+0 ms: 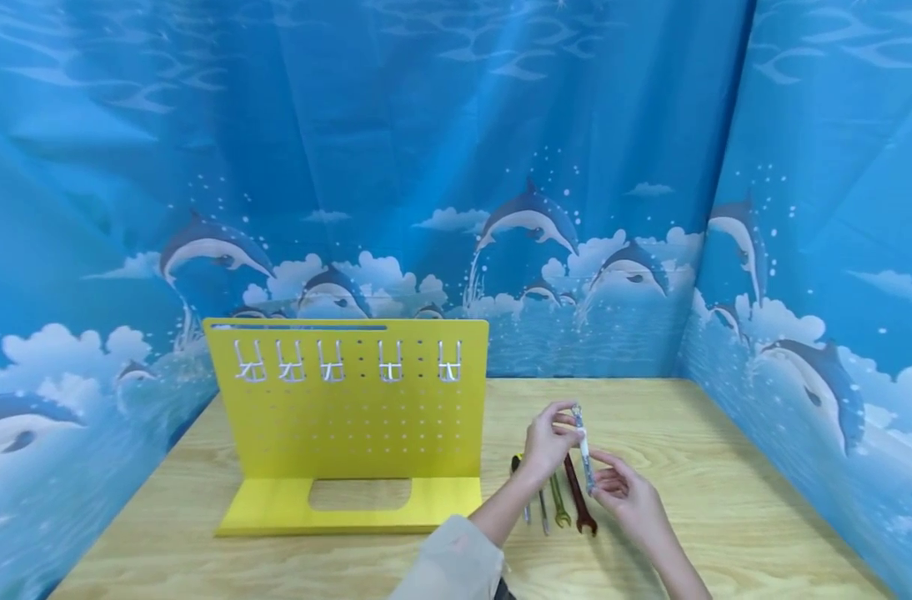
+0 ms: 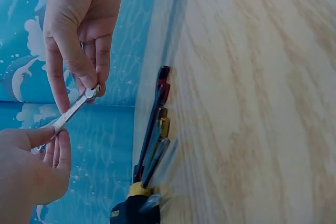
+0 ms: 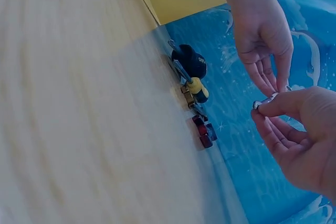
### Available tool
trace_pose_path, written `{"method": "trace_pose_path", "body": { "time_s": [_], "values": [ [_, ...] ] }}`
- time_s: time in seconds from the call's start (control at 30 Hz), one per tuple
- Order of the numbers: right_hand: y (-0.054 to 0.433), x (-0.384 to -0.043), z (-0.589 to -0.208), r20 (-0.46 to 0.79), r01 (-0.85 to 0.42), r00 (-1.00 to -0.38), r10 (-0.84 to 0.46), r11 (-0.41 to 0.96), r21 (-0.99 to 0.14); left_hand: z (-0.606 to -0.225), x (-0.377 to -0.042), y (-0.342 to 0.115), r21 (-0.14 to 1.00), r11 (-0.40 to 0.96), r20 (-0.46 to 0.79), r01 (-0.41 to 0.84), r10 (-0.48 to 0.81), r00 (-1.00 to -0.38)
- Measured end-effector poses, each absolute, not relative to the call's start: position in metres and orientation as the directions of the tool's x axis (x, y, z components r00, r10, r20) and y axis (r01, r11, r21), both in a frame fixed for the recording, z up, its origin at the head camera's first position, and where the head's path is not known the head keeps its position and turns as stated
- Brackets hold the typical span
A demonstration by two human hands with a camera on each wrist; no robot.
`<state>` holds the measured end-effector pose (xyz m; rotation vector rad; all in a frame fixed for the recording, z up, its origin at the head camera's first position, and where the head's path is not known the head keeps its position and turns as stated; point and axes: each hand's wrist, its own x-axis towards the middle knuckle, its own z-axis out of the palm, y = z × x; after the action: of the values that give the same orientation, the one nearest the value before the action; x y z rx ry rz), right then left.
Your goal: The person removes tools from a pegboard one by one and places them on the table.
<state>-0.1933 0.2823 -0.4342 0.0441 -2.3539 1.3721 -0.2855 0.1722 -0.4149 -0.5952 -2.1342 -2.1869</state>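
Observation:
Between both hands, above the table, a silver wrench [image 1: 584, 450] is held at a slant. The left hand [image 1: 548, 440] pinches its far part between thumb and fingers. At its near end the right hand [image 1: 633, 498] grips it with thumb and fingertips, as the left wrist view also shows around the wrench's end [image 2: 91, 92]. Below on the table lie a dark red open-end wrench [image 1: 578, 498], a yellow-green wrench [image 1: 559, 502] and a screwdriver with a yellow and black handle [image 3: 197, 88]. Part of these tools is hidden behind the left hand.
A yellow pegboard stand [image 1: 358, 425] stands left of the hands, with several silver hooks [image 1: 393, 361] along its upper part. The wooden table [image 1: 726, 467] ends at blue dolphin-print curtains [image 1: 613, 167] behind and at the sides.

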Motion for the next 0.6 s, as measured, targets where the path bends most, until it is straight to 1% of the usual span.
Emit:
{"method": "trace_pose_path", "body": {
  "time_s": [0.4, 0.6],
  "values": [
    [0.29, -0.195, -0.453, 0.342, -0.194, -0.922, 0.179, 0.55, -0.813, -0.432, -0.295, 0.178, 0.949, 0.101, 0.258, 0.298, 0.293, -0.921],
    [0.294, -0.197, -0.461, 0.344, -0.186, -0.919, 0.193, 0.558, -0.809, -0.44, -0.297, 0.183, 0.92, 0.139, 0.313, 0.366, 0.303, -0.9]
  ]
}}
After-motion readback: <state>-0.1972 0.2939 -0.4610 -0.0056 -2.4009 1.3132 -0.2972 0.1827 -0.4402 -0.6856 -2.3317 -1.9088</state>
